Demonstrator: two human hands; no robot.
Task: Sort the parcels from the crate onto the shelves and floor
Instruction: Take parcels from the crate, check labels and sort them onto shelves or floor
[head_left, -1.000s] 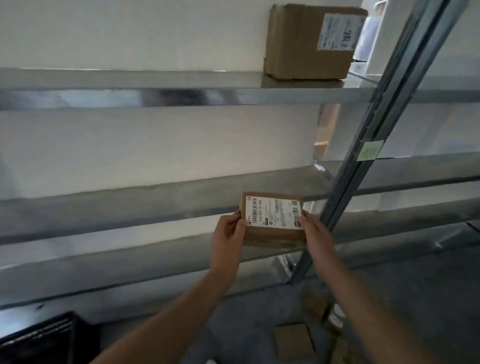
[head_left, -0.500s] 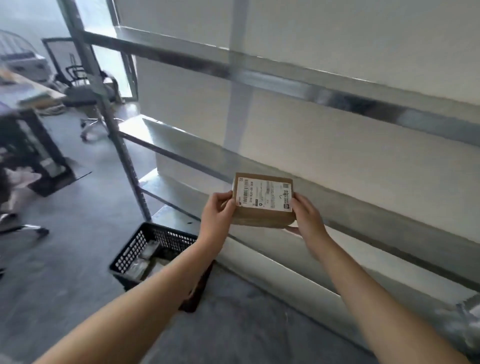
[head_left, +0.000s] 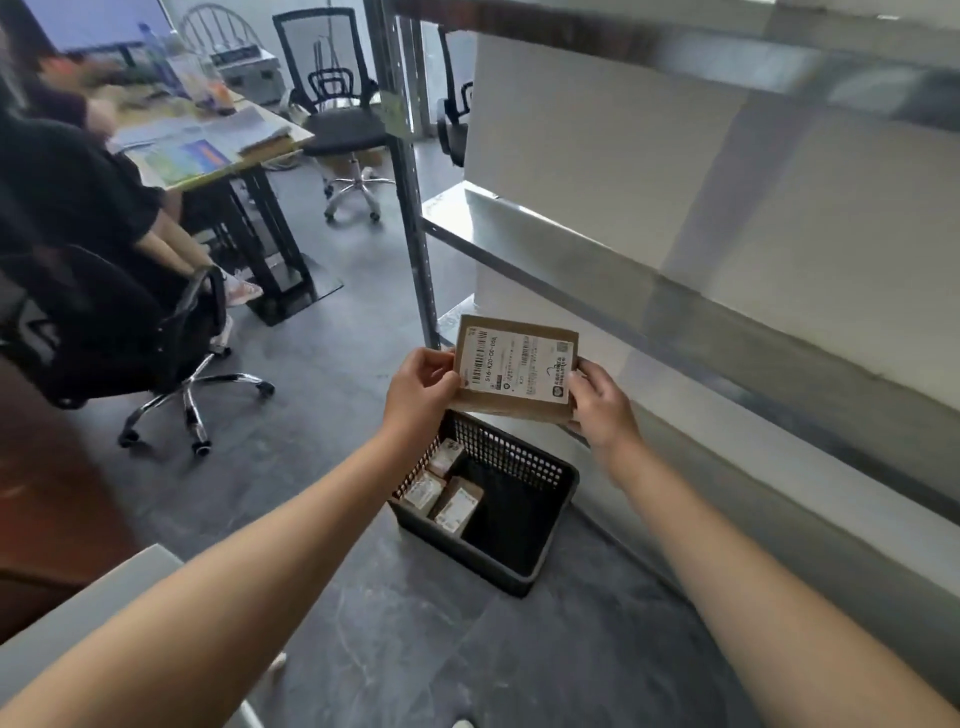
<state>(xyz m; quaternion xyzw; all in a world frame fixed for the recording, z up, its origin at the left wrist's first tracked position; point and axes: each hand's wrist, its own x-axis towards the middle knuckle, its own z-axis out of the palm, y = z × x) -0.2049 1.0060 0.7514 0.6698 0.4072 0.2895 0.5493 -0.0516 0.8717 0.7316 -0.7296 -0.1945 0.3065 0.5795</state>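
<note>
A small brown cardboard parcel (head_left: 514, 371) with a white barcode label is held in the air by both hands, label facing me. My left hand (head_left: 418, 387) grips its left edge and my right hand (head_left: 597, 405) grips its right edge. Directly below on the grey floor stands the black perforated crate (head_left: 524, 457), with three small labelled parcels (head_left: 449, 493) lying in its left half. The metal shelves (head_left: 727, 322) run along the right, just beyond the parcel.
A metal shelf upright (head_left: 410, 208) rises just left of the parcel. A person sits on a black swivel chair (head_left: 156, 343) at a desk (head_left: 208, 150) on the left. Another office chair (head_left: 337, 119) stands farther back. Grey floor lies between the chair and the crate.
My view has swung left and down, from the shelves to the crate and the office side. Both hands have kept hold of the parcel, which now hangs above the crate.
</note>
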